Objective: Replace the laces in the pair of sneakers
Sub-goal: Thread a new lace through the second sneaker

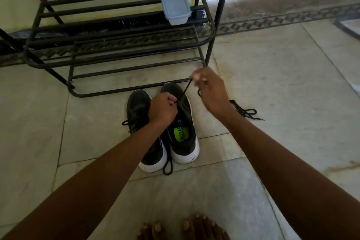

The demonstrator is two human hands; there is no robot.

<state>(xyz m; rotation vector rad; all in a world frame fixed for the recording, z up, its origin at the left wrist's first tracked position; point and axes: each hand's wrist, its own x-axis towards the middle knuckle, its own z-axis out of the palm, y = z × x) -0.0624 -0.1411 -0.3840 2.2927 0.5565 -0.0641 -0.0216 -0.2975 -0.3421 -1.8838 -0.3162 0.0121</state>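
Note:
Two black sneakers with white soles stand side by side on the floor, toes pointing away from me. My left hand (162, 108) rests curled on the right sneaker (184, 138) at its eyelets and pinches a black lace (185, 89). My right hand (209, 91) pinches the far end of that lace and holds it taut, up and to the right. The left sneaker (137, 109) still carries a black lace, with a loop trailing past its heel. A loose black lace (244, 111) lies on the floor right of the shoes.
A black metal shoe rack (120, 45) stands just behind the sneakers, with a pale blue lidded plastic box (175, 8) on a shelf. My bare toes (183, 228) show at the bottom edge. Stone floor tiles spread left and right.

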